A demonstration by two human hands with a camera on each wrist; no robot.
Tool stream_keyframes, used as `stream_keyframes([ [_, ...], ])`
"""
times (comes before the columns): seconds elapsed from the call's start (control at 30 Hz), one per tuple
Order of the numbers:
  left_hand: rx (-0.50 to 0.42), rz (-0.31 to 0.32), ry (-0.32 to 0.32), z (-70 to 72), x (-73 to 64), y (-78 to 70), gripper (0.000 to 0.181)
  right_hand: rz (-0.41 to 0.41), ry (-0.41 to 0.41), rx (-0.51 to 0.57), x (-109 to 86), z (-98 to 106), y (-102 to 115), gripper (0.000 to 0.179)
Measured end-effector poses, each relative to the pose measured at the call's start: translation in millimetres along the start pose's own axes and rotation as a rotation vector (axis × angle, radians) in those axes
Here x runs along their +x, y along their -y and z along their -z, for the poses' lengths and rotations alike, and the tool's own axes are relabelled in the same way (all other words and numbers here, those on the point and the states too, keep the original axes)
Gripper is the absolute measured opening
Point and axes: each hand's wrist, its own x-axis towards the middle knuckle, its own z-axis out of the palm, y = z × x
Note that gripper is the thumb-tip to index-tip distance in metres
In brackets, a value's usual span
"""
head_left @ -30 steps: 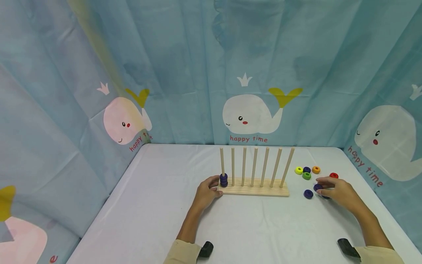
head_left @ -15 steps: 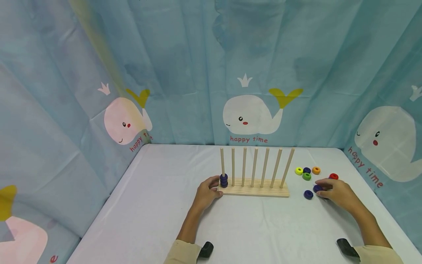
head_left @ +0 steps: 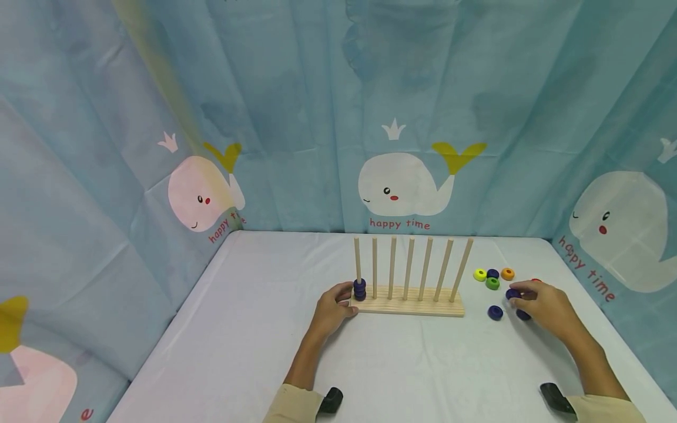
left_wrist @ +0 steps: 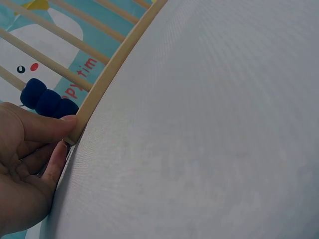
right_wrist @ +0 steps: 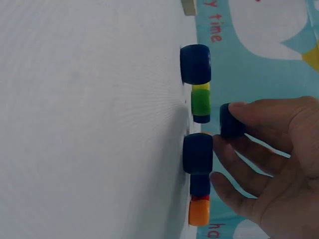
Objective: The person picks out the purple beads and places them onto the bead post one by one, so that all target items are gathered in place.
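A wooden peg rack (head_left: pixel 407 305) with a row of upright pegs stands on the table. Several dark blue beads (head_left: pixel 359 289) are stacked on its leftmost peg. My left hand (head_left: pixel 329 311) grips the left end of the base; the left wrist view has the thumb (left_wrist: pixel 55 128) on the base's edge beside the stack. Over on the right, my right hand (head_left: pixel 547 308) pinches a dark blue bead (right_wrist: pixel 231 122) between thumb and fingers, raised off the table. Two more dark blue beads lie below it, one bead (head_left: pixel 495 312) to the left and another (head_left: pixel 523 315) near the fingers.
Behind the right hand lie a yellow bead (head_left: pixel 479 274), a green bead (head_left: pixel 492 284), a blue bead (head_left: pixel 493 273) and an orange bead (head_left: pixel 508 274). A red bead (head_left: pixel 536 280) is mostly covered by that hand. A whale-print curtain (head_left: pixel 296 147) encloses the white table (head_left: pixel 238 329).
My right hand has lifted the pinched bead off the table, slightly up and back, uncovering more of the bead beneath and hiding more of the red one. The left hand stays on the rack.
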Motion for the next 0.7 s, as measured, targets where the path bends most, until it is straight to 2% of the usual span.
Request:
stream_keyframes([
  [0.17, -0.002, -0.002, 0.001, -0.2, -0.2, -0.6, 0.065, 0.025, -0.057, 0.003, -2.3, 5.5, 8.7, 0.045],
  [0.4, -0.002, -0.001, 0.001, -0.1, -1.2, -1.0, 0.065, 0.114, -0.162, 0.020, -7.2, 12.0, 23.8, 0.044],
  [0.7, -0.003, -0.006, 0.006, 0.3, -1.6, -0.6, 0.065, 0.233, -0.334, 0.111, -11.5, 19.1, 41.8, 0.038],
])
